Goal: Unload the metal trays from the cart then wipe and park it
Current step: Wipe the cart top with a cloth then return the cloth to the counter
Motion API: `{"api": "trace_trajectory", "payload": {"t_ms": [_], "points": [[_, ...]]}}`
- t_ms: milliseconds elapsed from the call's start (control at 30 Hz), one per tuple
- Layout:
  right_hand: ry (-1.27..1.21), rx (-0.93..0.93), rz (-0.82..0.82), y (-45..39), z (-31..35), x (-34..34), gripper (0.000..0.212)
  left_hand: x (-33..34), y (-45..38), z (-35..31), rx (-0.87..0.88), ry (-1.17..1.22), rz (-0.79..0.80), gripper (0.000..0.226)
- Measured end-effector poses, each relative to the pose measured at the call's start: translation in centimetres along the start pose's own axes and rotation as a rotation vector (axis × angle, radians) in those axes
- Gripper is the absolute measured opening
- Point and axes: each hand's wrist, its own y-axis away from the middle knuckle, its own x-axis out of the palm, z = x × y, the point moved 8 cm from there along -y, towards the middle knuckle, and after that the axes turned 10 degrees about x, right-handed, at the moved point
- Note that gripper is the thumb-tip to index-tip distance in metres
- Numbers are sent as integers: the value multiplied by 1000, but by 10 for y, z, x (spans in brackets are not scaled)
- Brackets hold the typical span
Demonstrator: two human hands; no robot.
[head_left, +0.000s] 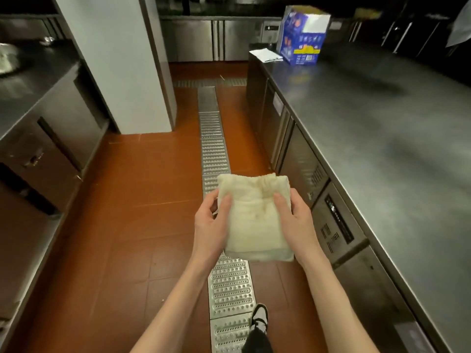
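folded cloth [254, 220], held for wiping
left hand [211, 225] and right hand [293, 222] grip its sides, thumbs on top; cart not in view.

A folded cream cloth [254, 217] sits between the left hand [210, 222] and right hand [297, 222], above the perforated metal floor drain [214, 149] running down the aisle. The long steel surface [382, 138] lies to the right; at its far left corner stand a blue cardboard box [302, 34] and white papers [265, 54] just left of it.
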Motion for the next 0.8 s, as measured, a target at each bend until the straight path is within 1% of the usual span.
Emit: {"api": "trace_trajectory", "payload": {"t_ms": [133,400,700,800], "points": [[-8,17,-15,-70,4,-28,17,52,-59,17,-8,-18,23,26],[-68,18,2,-206,28,-70,13,133,-177,35,31,-33,27,17],[-87,18,-13,-327,40,-79,13,181,-283,67,7,-8,12,17],[-83,11,-14,-375,39,-75,13,194,-328,84,27,-26,11,15]]}}
